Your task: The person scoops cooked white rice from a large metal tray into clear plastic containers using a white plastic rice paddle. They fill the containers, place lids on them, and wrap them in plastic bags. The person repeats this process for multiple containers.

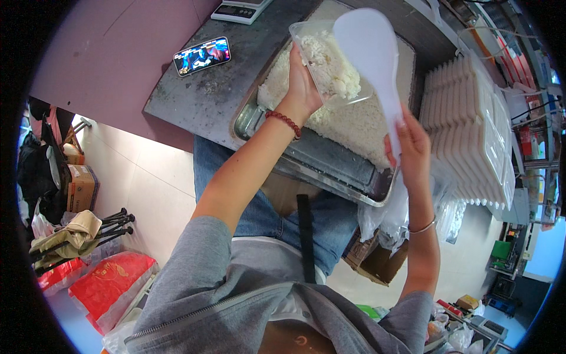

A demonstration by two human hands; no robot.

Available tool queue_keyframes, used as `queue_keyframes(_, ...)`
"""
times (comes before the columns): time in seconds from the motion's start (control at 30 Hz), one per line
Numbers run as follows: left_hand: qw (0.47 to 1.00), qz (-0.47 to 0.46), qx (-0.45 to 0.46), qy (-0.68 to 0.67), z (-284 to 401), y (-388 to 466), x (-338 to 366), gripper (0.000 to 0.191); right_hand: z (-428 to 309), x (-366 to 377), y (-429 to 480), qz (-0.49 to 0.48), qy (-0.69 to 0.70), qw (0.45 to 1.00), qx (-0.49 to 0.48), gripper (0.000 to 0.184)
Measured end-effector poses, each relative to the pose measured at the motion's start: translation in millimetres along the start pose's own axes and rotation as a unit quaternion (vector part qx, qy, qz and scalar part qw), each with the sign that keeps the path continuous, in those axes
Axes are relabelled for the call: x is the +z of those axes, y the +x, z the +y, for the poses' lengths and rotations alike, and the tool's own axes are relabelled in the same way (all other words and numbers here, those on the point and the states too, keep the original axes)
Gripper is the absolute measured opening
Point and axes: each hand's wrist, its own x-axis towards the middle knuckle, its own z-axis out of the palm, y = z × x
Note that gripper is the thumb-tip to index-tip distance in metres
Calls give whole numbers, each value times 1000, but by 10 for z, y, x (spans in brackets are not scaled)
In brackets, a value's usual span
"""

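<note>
My left hand (303,88) grips a clear plastic container (309,31), tilted above a large metal tray (340,199). White cooked rice (331,66) lies in the container. In my right hand (413,146) is the handle of a white plastic rice paddle (369,44), its broad blade up over the container's right side and hiding part of it. A thick bed of rice (353,128) fills most of the tray; bare metal shows along the edge nearest me.
Stacked white lidded containers (468,128) stand right of the tray. Left of it, a lit smartphone (202,56) and a digital kitchen scale (241,11) rest on the grey table (199,101). Plastic bags (384,221) hang below the tray's right corner, above an open cardboard box (380,265).
</note>
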Motion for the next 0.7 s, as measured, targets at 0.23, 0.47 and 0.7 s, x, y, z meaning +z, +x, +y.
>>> queue_keyframes(0.23, 998, -22, 61, -11, -85, 51, -171, 55, 274, 162, -151, 3, -81, 997, 11, 37)
queue_keyframes(0.47, 996, -36, 65, -48, -98, -17, -218, 62, 121, 314, -184, 17, -50, 998, 20, 37)
queue_keyframes(0.7, 988, -71, 101, -94, -90, -57, -346, 62, 207, 177, -285, 4, -21, 999, 32, 36)
